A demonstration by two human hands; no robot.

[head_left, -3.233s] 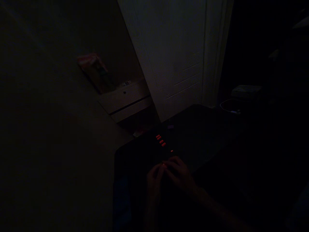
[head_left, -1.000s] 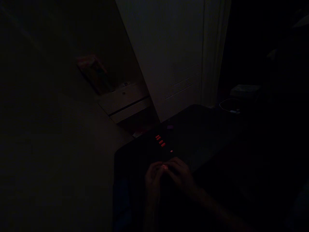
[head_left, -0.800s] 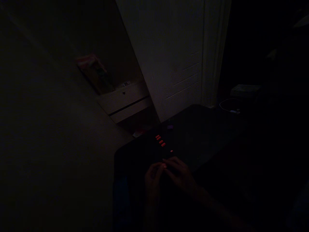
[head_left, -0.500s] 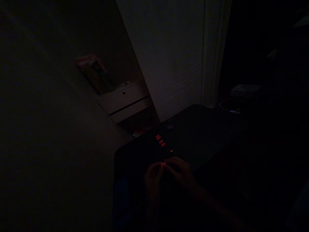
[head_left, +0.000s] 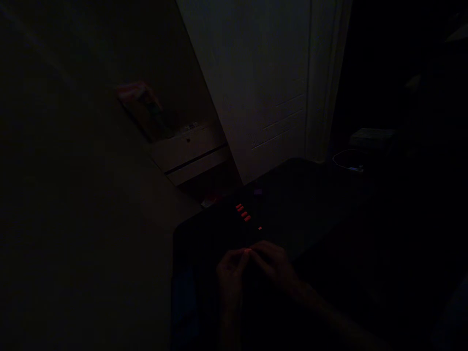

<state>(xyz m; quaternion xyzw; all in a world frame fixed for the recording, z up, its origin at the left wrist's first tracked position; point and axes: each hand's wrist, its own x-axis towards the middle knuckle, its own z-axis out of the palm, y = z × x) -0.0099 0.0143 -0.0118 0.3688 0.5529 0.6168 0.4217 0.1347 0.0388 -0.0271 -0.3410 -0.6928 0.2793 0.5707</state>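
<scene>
The scene is very dark. My left hand and my right hand meet over the near part of a dark table. Between their fingertips they pinch a small orange-red piece, mostly covered by the fingers, its kind unclear. Beyond the hands, several short red pieces lie in a slanting row on the table. One smaller red piece lies apart, just past my right hand. A small purple rectangular object rests farther back.
A pale door or panel stands behind the table. On the left is a drawer unit with a reddish packet on top. A white cable and a pale box are at the back right.
My fingers have closed farther around the small red piece, so less of it shows. Both hands have shifted slightly; the pieces on the table stay where they were.
</scene>
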